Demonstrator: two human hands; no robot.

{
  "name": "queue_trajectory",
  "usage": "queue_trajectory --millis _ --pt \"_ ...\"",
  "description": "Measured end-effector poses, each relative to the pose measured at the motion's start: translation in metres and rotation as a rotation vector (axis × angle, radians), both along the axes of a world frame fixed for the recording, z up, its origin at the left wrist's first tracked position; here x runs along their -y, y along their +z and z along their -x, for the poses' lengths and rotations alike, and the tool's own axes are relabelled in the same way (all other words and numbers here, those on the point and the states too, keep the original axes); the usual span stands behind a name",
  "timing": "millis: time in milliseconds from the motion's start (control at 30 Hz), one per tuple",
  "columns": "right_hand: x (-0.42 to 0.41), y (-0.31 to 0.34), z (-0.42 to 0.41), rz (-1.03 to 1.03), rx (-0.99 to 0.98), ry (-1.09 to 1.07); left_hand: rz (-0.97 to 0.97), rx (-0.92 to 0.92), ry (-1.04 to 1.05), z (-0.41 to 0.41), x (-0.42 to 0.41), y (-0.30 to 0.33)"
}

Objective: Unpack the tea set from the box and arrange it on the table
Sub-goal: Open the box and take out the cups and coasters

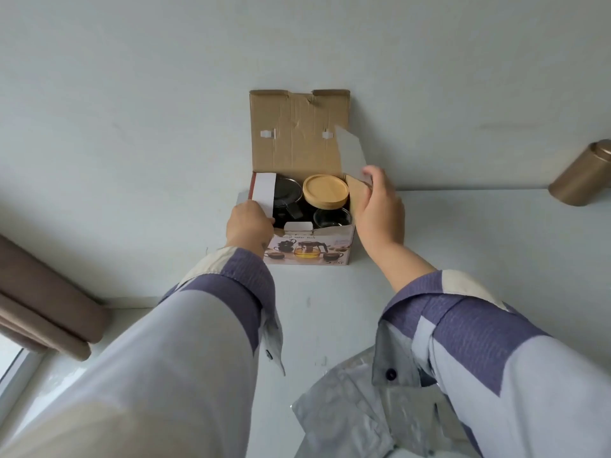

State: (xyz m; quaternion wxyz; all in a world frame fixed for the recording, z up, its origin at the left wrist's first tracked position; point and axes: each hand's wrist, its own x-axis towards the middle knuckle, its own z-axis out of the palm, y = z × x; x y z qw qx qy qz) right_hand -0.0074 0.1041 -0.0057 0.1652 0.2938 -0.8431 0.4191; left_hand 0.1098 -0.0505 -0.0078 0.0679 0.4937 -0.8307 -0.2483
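Note:
A cardboard tea set box (307, 251) stands on the white table (330, 309) against the wall, its lid flap (297, 140) raised upright. Inside I see a round wooden lid (325, 190), a dark glass teapot with a metal rim (287, 193) to its left, and a clear glass cup (331, 218) at the front. My left hand (248, 223) grips the white left side flap (264, 193). My right hand (380, 206) holds the right side flap (352, 157), pulled outward.
A gold metal canister (583, 175) lies at the table's far right by the wall. Brown curtain fabric (43, 299) hangs at the left next to a window sill. Grey crinkled wrapping (350, 411) lies near my body below my right sleeve.

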Motion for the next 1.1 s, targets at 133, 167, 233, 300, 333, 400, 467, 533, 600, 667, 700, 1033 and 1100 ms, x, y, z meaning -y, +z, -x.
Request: queue_trajectory --millis 133,167,233,300,333,400,467,533,600,667,700,1033,1100 --pt "-0.009 -0.018 0.007 0.148 0.300 -0.169 0.041 0.014 0.006 0.002 0.000 -0.005" --pt "-0.010 -0.024 0.009 0.111 0.335 -0.213 0.051 0.014 0.007 0.003 0.000 -0.006" --pt "-0.011 -0.036 0.012 0.010 0.433 -0.311 0.074 0.017 0.008 0.004 0.001 -0.009" --pt "-0.012 -0.049 0.013 -0.013 0.576 -0.334 0.095 0.022 0.007 0.004 0.001 -0.012" --pt "-0.011 -0.054 0.013 0.019 0.653 -0.318 0.102 0.020 0.009 0.005 0.002 -0.013" --pt "-0.007 -0.062 0.010 0.047 0.777 -0.272 0.108 0.021 0.011 0.006 0.003 -0.015" --pt "-0.001 -0.065 0.005 -0.019 0.849 -0.227 0.106 0.039 0.014 0.005 0.002 -0.013" --pt "0.004 -0.061 -0.001 -0.056 0.932 -0.241 0.109 0.061 0.006 0.004 0.000 -0.010" --pt "0.005 -0.057 -0.004 -0.092 0.973 -0.274 0.113 0.071 -0.011 0.000 -0.001 -0.009" --pt "0.004 -0.050 -0.001 -0.067 0.955 -0.292 0.130 0.064 -0.029 -0.003 -0.003 -0.007" --pt "0.004 -0.045 0.000 -0.029 0.928 -0.260 0.151 0.052 -0.039 -0.004 -0.004 -0.007" --pt "0.021 -0.030 0.001 -0.171 0.603 -0.079 0.212 -0.132 0.131 -0.027 0.008 0.000" --pt "0.023 -0.032 0.002 -0.220 0.552 -0.045 0.261 -0.016 0.148 -0.029 0.012 -0.005"
